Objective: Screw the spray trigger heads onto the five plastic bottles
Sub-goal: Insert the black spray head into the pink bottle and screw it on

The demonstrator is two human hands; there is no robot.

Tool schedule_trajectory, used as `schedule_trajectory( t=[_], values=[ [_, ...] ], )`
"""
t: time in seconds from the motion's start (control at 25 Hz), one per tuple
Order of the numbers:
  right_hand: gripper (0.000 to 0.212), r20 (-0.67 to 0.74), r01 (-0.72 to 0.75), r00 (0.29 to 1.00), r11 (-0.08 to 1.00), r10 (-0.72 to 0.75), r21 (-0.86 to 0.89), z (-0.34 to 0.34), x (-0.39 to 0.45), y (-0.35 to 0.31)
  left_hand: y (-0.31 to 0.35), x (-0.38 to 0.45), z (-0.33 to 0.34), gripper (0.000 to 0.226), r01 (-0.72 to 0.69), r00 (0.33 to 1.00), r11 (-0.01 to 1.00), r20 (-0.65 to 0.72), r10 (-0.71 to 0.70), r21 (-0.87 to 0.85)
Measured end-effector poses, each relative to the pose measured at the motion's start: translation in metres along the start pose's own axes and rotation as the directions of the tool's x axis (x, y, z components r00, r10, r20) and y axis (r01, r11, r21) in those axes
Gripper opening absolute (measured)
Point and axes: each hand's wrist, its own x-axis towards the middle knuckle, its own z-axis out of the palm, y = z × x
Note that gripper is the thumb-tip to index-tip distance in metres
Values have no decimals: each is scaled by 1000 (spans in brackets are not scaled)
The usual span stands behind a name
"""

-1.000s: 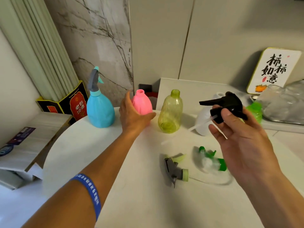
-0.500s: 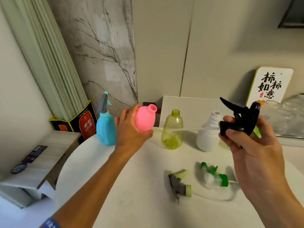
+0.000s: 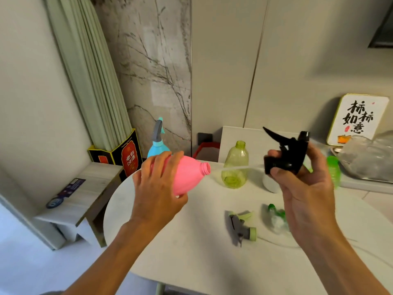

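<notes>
Pink bottle is held tilted at frame centre by the left hand, fingers curled round its body, open neck turned rightward. Black trigger head is gripped right of centre in the curled fingers of the right hand; its clear dip tube is aimed at the neck. Yellow-green bottle is seen upright behind. Grey-green trigger head is laid on the white table, lower centre.

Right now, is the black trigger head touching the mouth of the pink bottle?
Apart. The head view shows the black trigger head well right of the pink bottle, wall and table visible between them.
</notes>
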Motion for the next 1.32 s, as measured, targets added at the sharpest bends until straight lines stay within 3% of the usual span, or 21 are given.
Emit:
schedule_trajectory(
  t=[0.32,0.64,0.8,0.88,0.96,1.04,1.08,1.12,1.2,1.24,1.32],
  values=[
    [78,182,-43,982,996,58,-82,25,-20,31,19,0,-2,99,-132,989,987,48,137,-91],
    [88,332,29,943,979,40,-200,19,-15,36,25,5,1,101,-154,982,980,90,165,-122],
    [90,448,-35,888,987,102,-156,8,-4,26,23,5,-1,98,-137,978,969,130,166,-205],
    [93,447,-28,885,973,130,-228,6,-3,22,22,4,-3,96,-129,969,964,177,172,-232],
    [100,345,11,931,937,118,-350,6,-7,24,21,5,-5,96,-128,963,963,200,178,-239],
    [103,248,135,969,845,-3,-517,9,-11,23,18,7,-9,96,-131,962,963,203,181,-237],
    [96,274,255,956,756,-103,-603,10,-12,23,17,7,-10,96,-129,962,962,206,181,-240],
    [82,347,400,913,639,-215,-656,9,-13,22,16,8,-11,96,-122,958,960,222,180,-252],
    [44,521,646,762,395,-385,-653,9,-15,22,16,9,-10,99,-86,940,946,288,181,-313],
    [32,587,710,700,307,-406,-634,9,-16,21,15,9,-10,100,-66,928,934,324,187,-352],
    [33,683,754,654,209,-325,-623,8,-17,23,9,12,-10,100,-41,913,918,359,195,-395]
  ],
)
